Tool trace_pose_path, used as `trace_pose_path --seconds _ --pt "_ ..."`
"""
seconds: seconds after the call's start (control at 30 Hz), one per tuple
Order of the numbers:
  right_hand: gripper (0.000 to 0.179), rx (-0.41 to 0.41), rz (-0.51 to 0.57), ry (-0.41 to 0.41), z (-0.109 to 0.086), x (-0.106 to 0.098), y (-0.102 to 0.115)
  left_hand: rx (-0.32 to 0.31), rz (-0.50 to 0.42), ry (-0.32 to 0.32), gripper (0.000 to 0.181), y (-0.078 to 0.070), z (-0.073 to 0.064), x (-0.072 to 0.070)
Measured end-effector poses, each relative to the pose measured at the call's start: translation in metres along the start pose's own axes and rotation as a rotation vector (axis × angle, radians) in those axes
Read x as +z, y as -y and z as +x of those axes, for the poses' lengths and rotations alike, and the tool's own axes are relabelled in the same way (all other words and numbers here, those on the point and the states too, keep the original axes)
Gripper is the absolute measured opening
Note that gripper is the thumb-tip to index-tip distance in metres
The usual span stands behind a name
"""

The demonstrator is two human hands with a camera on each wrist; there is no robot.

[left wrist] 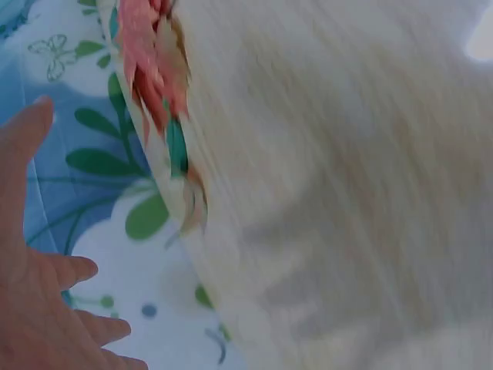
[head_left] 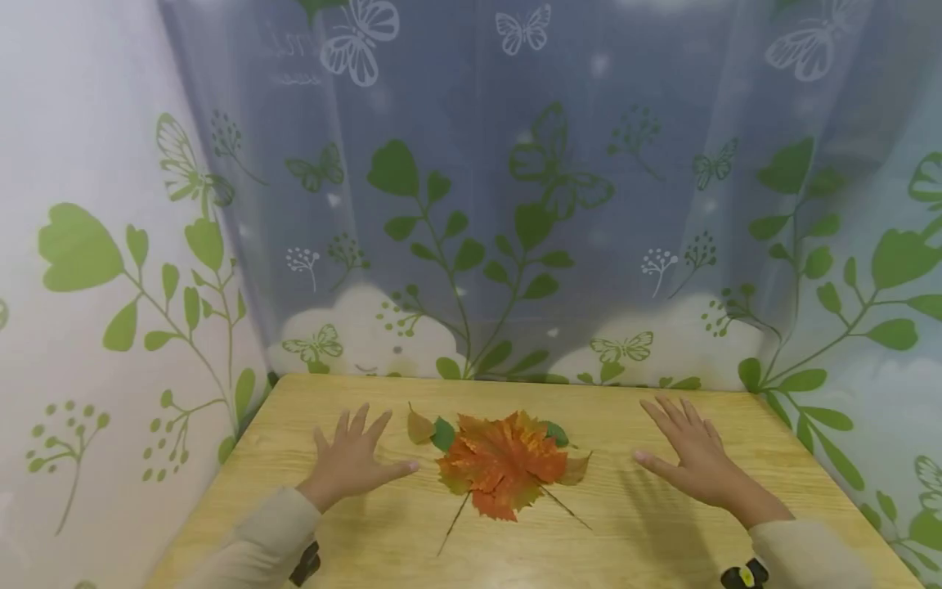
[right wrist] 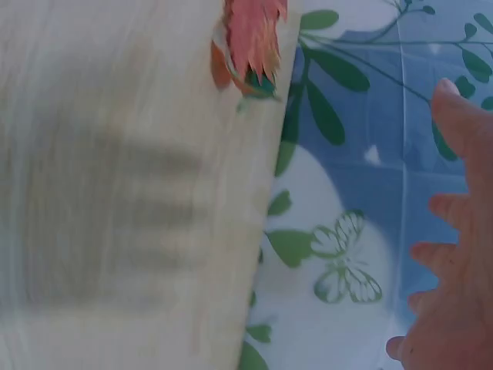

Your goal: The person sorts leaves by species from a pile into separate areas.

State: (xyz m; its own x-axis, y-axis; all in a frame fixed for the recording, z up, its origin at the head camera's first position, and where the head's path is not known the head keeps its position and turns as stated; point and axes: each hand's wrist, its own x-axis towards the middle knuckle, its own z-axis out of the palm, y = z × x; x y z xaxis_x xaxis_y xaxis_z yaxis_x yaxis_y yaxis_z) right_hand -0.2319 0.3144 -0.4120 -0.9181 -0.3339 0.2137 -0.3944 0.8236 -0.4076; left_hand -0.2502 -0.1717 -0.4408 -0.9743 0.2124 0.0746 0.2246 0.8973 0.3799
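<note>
A cluster of orange-red maple-like leaves [head_left: 504,462] with thin dark stems lies at the middle of the wooden table. Smaller leaves peek out round it: a brown leaf [head_left: 420,427] and a green leaf [head_left: 443,434] on the left, a green leaf [head_left: 557,433] and a tan leaf [head_left: 576,469] on the right. To the left of the cluster my left hand [head_left: 353,460] is held over the table, fingers spread, holding nothing. On the other side my right hand [head_left: 692,460] is spread likewise above its shadow, apart from the leaves.
The pale wooden table [head_left: 368,548] ends at a printed curtain [head_left: 471,245] with green plants and butterflies, which also hangs at both sides. A dark strap [head_left: 305,563] shows at the left wrist, another dark band piece [head_left: 745,574] at the right.
</note>
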Motion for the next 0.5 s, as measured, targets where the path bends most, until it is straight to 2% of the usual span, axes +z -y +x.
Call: trace_pose_path --seconds 0.3,0.5 --pt "0.074 0.008 0.161 0.020 -0.003 0.057 0.013 -0.041 -0.134 -0.018 0.091 -0.024 -0.012 0.044" --pt "0.074 0.041 0.263 0.058 -0.009 0.087 0.023 -0.038 -0.170 -0.064 0.090 -0.037 -0.021 0.069"
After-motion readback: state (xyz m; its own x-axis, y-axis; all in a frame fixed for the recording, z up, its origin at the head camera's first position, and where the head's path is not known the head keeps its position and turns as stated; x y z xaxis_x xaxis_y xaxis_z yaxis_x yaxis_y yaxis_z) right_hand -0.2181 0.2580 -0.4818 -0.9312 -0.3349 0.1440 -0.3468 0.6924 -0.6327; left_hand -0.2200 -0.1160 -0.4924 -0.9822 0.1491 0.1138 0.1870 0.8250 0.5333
